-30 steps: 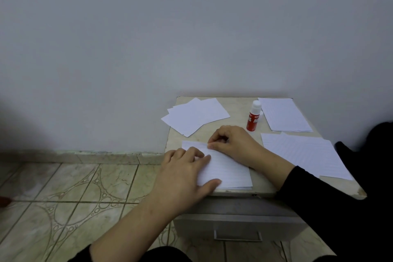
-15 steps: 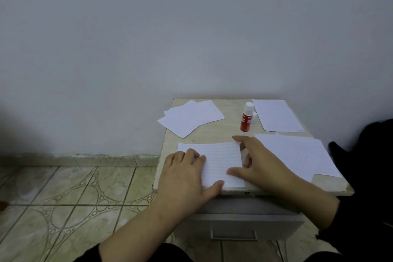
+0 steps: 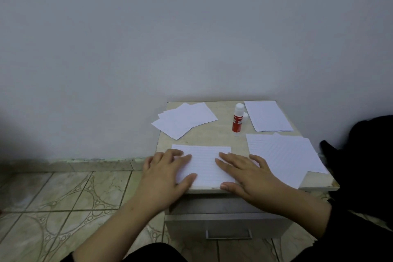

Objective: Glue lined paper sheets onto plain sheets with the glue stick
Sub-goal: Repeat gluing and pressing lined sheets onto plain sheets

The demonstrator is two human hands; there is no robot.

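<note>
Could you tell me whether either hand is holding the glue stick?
No, the glue stick stands alone while both hands press the lined sheet.

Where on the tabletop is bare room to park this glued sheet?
Bare strip mid-table, between the fanned stack at back left and the glue stick. Right side is crowded: back stack, lined pile. Both hands press the front sheet.

We see bare cabinet top [image 3: 221,134] between the back-left paper pile [image 3: 185,120] and the upright glue stick [image 3: 237,120]; stacks crowd the right edge
</note>
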